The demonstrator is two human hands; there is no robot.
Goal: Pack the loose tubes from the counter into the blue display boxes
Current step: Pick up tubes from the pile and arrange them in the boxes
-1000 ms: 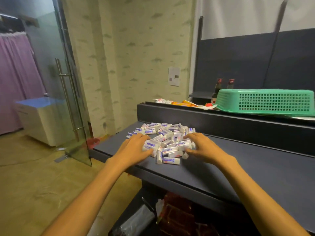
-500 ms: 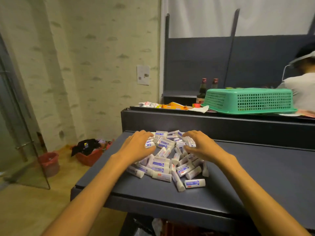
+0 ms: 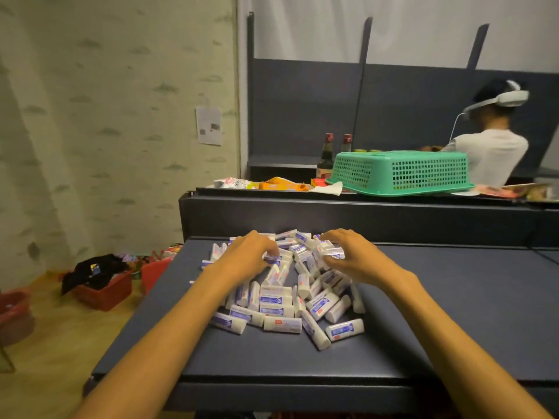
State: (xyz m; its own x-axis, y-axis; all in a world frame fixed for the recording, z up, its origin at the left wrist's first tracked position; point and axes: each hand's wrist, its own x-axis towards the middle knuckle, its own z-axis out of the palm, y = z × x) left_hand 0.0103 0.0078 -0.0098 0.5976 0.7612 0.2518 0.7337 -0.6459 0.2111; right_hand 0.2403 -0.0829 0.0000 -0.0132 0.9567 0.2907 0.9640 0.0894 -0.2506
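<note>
A pile of small white tubes lies on the dark counter, near its left end. The left hand and the right hand rest on the far part of the pile with fingers bent, cupping tubes; I cannot tell if they really grip any. Behind, on a higher ledge, a green basket stands upside down.

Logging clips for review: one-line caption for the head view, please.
Both hands, left hand and right hand, rest on a pile of loose tubes on the dark counter.
</note>
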